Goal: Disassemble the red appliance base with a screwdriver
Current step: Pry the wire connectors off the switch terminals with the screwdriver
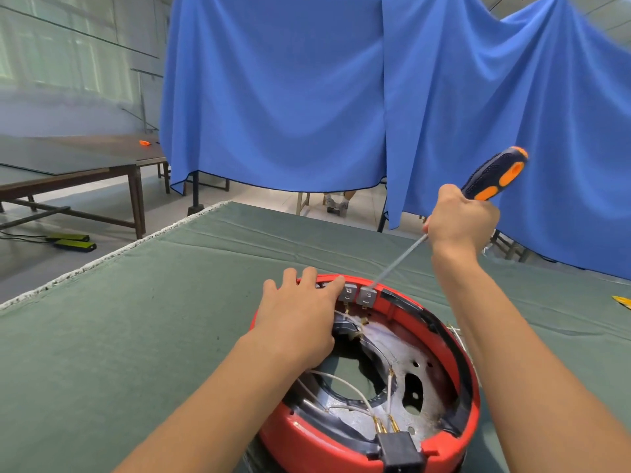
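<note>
The red appliance base [358, 448] lies upside down on the green cloth, a round red ring with a grey metal plate, white wires and a black connector inside. My left hand [300, 319] rests flat on its far left rim, fingers straight. My right hand [461, 220] grips a screwdriver [495, 177] by its black and orange handle. The steel shaft slants down and left, and its tip meets two grey metal clips [358, 295] on the far rim.
The table is covered by a green cloth [136, 336] with a frayed white left edge. A blue curtain [307, 97] hangs behind. A yellow item [623, 301] lies at the right edge. Brown tables [68, 165] stand at far left.
</note>
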Motion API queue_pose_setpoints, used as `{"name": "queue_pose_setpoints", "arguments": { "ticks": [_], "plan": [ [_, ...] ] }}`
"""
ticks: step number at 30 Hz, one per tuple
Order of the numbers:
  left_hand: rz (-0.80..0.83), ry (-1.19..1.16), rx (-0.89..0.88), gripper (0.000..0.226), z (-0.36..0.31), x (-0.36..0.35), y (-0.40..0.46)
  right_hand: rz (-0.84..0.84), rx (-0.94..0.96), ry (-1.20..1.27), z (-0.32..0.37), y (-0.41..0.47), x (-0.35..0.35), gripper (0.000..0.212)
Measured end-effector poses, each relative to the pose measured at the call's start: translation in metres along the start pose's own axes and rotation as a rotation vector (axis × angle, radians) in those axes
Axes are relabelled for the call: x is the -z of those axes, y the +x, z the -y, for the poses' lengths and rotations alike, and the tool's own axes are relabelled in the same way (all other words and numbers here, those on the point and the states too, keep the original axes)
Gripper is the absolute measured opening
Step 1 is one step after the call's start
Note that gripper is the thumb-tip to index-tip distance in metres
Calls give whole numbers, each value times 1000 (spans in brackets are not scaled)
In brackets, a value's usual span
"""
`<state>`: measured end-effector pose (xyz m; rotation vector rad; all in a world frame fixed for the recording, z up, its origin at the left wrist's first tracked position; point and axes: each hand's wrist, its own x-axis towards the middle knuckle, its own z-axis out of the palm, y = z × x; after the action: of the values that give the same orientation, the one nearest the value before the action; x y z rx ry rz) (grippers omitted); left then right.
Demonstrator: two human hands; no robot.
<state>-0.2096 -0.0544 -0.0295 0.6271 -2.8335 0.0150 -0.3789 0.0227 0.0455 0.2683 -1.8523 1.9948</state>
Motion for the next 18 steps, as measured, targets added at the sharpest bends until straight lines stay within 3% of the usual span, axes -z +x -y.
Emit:
{"name": "queue_pose_setpoints", "arguments": {
  "ticks": [5, 12, 18],
  "plan": [
    [15, -11, 1, 72, 0, 1, -1, -62, -115, 52, -13, -3, 13, 13],
    [-24, -46, 7, 66, 1, 2, -1, -96, 18, 225, -3, -18, 36, 23],
    [-113, -233, 70, 40, 6, 6, 1, -77, 111, 424, 18, -39, 42, 25]
  ]
}}
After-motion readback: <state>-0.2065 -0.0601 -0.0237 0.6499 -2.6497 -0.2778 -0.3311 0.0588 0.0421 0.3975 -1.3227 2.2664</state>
